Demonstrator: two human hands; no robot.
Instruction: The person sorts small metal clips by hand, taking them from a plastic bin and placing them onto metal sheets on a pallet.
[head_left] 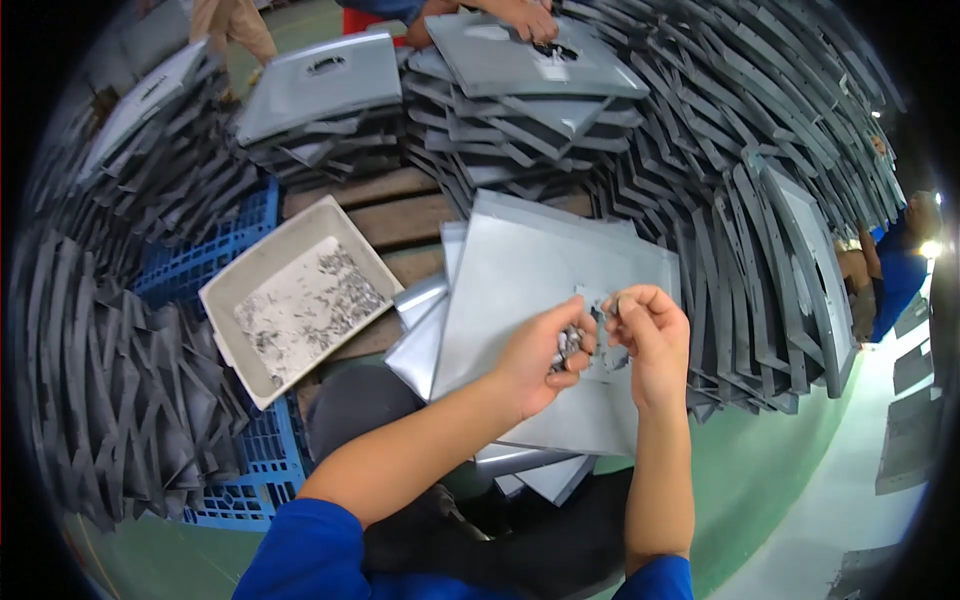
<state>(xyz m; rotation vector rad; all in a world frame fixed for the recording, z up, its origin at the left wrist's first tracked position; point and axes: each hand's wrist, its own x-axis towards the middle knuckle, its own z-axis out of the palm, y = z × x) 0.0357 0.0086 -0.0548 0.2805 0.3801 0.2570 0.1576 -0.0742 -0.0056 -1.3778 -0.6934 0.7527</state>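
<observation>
small metal parts cupped in the left hand, over a grey sheet-metal panel
the right hand pinches narrowly just beside them; cannot tell what it grips. a cream bin of loose metal bits sits left, panel stacks beyond.

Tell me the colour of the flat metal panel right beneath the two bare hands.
Silver-grey: the panel shows best in the head view, the only one.
</observation>
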